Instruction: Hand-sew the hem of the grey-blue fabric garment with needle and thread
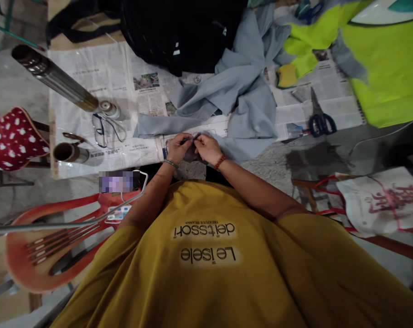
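Note:
Close to my body, at the table's front edge, my left hand [179,147] and my right hand [207,148] meet fingertip to fingertip. Both pinch a small dark grey piece of cloth [191,155] that hangs down between them. Whether it belongs to the larger grey cloth [249,98] cannot be made out. That cloth lies crumpled just beyond my hands and trails over the front edge on the right. What sits right between the fingertips is too small to name.
Newspaper [124,68] covers the table. Left stand a steel thermos [61,82], a cup [69,152] and glasses [102,130]. Behind lies a black bag [182,32]. Scissors [319,118], yellow-green fabric [387,73] and an iron [384,12] are right. A red chair [25,255] stands lower left.

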A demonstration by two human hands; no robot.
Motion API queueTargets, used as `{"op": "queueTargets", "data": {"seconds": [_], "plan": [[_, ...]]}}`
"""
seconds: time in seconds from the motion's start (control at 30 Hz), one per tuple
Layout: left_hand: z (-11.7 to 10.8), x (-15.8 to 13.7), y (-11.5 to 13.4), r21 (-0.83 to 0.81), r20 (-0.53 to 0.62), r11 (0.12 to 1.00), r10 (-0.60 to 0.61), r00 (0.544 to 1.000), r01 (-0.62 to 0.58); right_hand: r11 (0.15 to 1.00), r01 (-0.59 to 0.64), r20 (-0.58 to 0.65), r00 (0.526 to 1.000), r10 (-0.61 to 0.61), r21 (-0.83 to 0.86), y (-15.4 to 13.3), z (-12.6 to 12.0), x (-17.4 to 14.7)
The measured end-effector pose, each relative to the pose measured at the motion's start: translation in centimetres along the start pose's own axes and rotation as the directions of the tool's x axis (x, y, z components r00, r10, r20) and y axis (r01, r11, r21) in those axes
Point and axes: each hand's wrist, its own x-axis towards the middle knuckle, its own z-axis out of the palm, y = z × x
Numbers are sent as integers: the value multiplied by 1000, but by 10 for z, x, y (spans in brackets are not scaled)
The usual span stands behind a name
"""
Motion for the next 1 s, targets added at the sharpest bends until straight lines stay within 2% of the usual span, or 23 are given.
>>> {"op": "queueTargets", "data": {"seconds": [0.1, 0.23, 0.33, 0.43, 0.5, 0.57, 0.63, 0.7, 0.8, 0.87, 0.93, 1.0], "plan": [[1, 0, -1, -1, -17, 1000, -15, 1000, 15, 998, -59, 32, 998, 58, 30, 0, -3, -5], [1, 1, -2, -25, -9, 1000, -3, 1000, 2, 999, -10, -10, 1000, 10, -34, 0, 1, -4], [0, 1, 0, -38, -2, 999, -4, 1000, 4, 999, -20, -43, 999, 21, 31, -2, 5, 2], [0, 1, 2, -50, 2, 999, -10, 1000, 10, 998, -37, 32, 999, 36, 44, -7, -5, 3], [0, 0, 3, -58, 12, 998, -6, 1000, 6, 998, 34, 68, 997, -31, -48, -10, -22, 3], [0, -1, 4, -61, 16, 998, 0, 1000, 1, 973, 166, 1, 986, -168, -163, -13, -42, 6], [0, -1, 5, -59, 15, 998, 2, 1000, -1, 931, 265, -107, 948, -299, -252, -16, -58, 13], [0, -2, 5, -53, 14, 999, 0, 1000, 0, 912, 281, -134, 934, -332, -299, -21, -65, 24], [0, -2, 6, -42, 16, 999, 4, 1000, -3, 930, 200, 10, 978, -207, -307, -30, -59, 39], [0, -3, 5, -33, 21, 999, 16, 1000, -16, 957, 129, 120, 988, -101, -258, -35, -51, 43], [0, -2, 4, -28, 28, 999, 31, 999, -30, 985, 67, 149, 988, -44, -159, -37, -43, 44], [0, -2, 2, -30, 24, 999, 37, 999, -37, 998, 43, 116, 993, -37, -43, -36, -37, 44]]}}
